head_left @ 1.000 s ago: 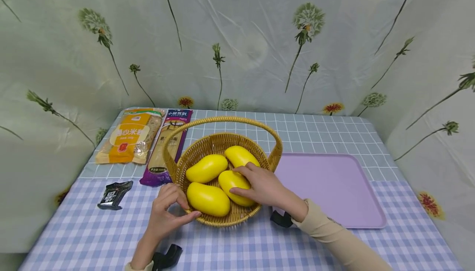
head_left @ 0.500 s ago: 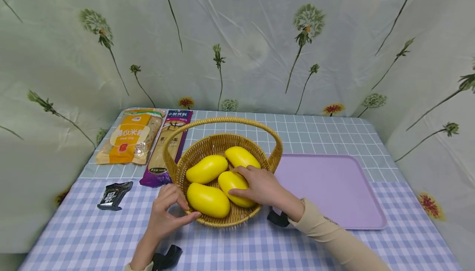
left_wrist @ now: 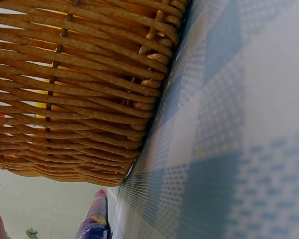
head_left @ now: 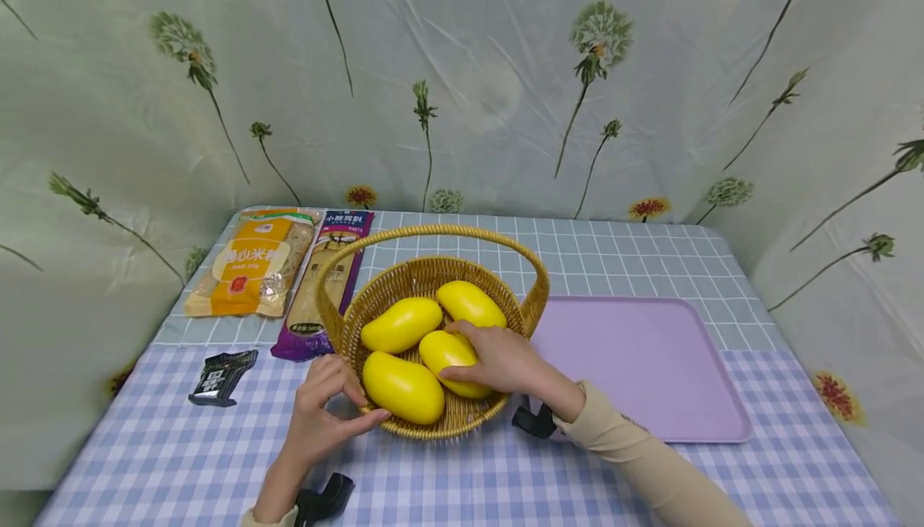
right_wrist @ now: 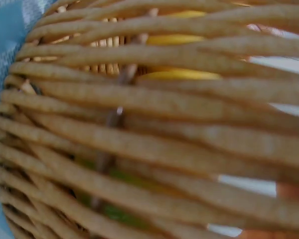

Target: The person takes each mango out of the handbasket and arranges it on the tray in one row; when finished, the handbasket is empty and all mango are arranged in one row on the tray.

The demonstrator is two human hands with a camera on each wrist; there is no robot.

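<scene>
A woven wicker basket (head_left: 433,269) with a tall arched handle stands on the checked cloth, and several smooth yellow mangoes (head_left: 402,387) lie in it. My left hand (head_left: 323,408) pinches the basket's near left rim between thumb and fingers. Over the right side of the basket, my right hand (head_left: 505,360) grips one mango (head_left: 449,353), thumb at its near side and fingers at its far side. Woven strands of the basket fill most of the left wrist view (left_wrist: 79,94) and the right wrist view (right_wrist: 179,142), with bits of yellow showing through the gaps.
A lilac tray (head_left: 635,366) lies right of the basket, partly behind the right forearm. To the left are an orange food packet (head_left: 249,266), a purple pasta packet (head_left: 328,286) and a small black wrapper (head_left: 222,379). A floral curtain (head_left: 491,94) hangs behind the table.
My right hand has shifted slightly left within the basket, and the mango in it has moved a little the same way. The left hand keeps its place on the rim.
</scene>
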